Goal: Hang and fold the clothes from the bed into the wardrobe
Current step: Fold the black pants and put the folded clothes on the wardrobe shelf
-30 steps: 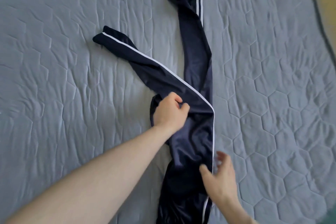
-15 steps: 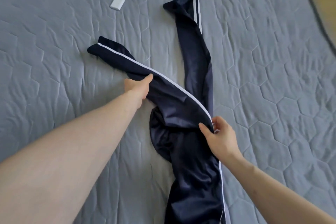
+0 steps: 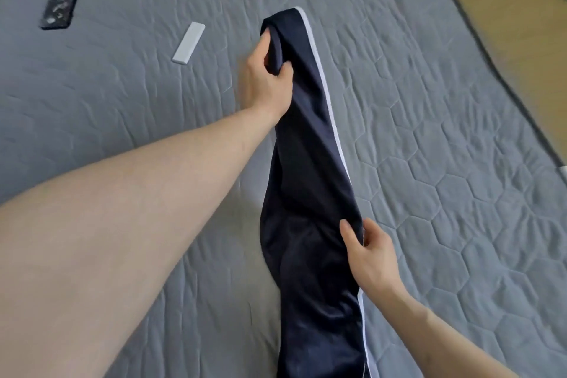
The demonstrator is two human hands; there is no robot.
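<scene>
One grey quilted bed [image 3: 429, 132], one pair of navy track pants [image 3: 310, 163] with a white side stripe, shiny fabric, laid out long down the middle. Two hands: left hand [image 3: 264, 77] grips the far end, right hand [image 3: 368, 252] pinches the striped edge. One black phone [image 3: 59, 8], one white bar [image 3: 188, 43].

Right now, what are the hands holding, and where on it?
Navy track pants: left hand grips the leg end, right hand pinches the white-striped side seam midway.
</scene>
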